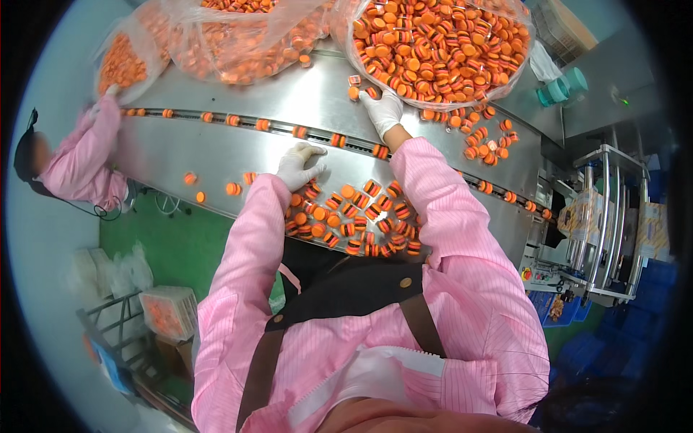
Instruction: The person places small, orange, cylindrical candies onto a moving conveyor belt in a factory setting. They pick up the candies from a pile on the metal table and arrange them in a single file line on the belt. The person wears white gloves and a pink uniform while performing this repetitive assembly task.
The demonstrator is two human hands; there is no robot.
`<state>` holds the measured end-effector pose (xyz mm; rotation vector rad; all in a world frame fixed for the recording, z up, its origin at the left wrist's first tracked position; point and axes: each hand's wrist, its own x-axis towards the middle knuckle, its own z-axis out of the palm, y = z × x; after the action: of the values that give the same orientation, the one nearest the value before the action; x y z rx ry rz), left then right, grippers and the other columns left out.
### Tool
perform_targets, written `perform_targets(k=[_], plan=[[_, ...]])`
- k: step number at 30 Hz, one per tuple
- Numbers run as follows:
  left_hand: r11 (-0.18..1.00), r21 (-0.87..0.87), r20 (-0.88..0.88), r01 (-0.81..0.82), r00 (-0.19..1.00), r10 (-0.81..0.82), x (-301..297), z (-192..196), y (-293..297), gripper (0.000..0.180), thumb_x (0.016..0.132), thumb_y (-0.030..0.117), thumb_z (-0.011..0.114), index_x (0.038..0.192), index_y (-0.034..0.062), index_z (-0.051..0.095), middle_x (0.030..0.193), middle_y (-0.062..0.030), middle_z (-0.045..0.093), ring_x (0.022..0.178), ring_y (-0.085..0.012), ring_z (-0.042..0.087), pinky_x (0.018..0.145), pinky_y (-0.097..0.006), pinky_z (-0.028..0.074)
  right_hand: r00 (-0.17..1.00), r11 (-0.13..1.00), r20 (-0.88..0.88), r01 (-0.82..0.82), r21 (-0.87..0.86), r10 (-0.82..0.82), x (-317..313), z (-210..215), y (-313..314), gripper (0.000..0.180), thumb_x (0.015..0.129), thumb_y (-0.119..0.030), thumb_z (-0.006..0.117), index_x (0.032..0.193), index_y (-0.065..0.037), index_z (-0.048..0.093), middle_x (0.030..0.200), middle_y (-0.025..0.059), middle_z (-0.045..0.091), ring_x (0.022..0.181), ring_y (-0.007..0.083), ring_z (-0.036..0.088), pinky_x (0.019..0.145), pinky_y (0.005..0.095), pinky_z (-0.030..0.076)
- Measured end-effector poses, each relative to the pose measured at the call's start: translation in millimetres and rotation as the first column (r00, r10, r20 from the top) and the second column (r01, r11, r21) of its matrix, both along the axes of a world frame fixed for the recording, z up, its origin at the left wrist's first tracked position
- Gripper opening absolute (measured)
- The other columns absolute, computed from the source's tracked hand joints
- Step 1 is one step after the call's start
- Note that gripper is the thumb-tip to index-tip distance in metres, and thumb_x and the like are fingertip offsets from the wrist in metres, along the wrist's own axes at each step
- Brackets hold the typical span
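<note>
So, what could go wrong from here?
Loose orange pieces lie up to the near edge of the table, so a nudge might send some to the floor.
The right hand reaches across the narrow track, so its sleeve could knock pieces out of line.

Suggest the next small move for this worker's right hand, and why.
Perhaps the gloved right hand should bring the striped orange piece at its fingers toward the narrow conveyor: similar pieces sit spaced along it, while this one is on the far side, beside the open plastic bag.
</note>
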<state>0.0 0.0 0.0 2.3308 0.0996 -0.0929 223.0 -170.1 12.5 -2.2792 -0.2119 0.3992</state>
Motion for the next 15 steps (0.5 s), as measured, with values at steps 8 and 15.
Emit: perform_targets(k=[8, 15], plan=[[1.000, 0.016, 0.063, -0.005, 0.998, 0.004, 2, 4, 19, 0.036, 0.082, 0.025, 0.071, 0.116, 0.0140, 0.064, 0.114, -0.0103, 0.055, 0.111, -0.0273, 0.051, 0.096, -0.037, 0.043, 0.910, 0.996, 0.404, -0.076, -0.053, 0.091, -12, -22, 36, 0.066, 0.080, -0.042, 0.066, 0.133, -0.007, 0.047, 0.133, 0.0199, 0.045, 0.123, 0.0370, 0.044, 0.104, 0.0419, 0.037], [0.997, -0.071, -0.008, -0.036, 0.999, 0.035, 1, -5, 21, 0.037, 0.082, 0.022, 0.071, 0.117, 0.0122, 0.064, 0.114, -0.0095, 0.053, 0.111, -0.0246, 0.051, 0.096, -0.035, 0.044, 0.860, 0.935, 0.399, -0.213, -0.284, 0.317, -4, -5, 46, 0.039, 0.085, -0.029, 0.062, 0.119, -0.010, 0.055, 0.112, 0.0165, 0.058, 0.105, 0.0341, 0.057, 0.092, 0.0427, 0.045]])
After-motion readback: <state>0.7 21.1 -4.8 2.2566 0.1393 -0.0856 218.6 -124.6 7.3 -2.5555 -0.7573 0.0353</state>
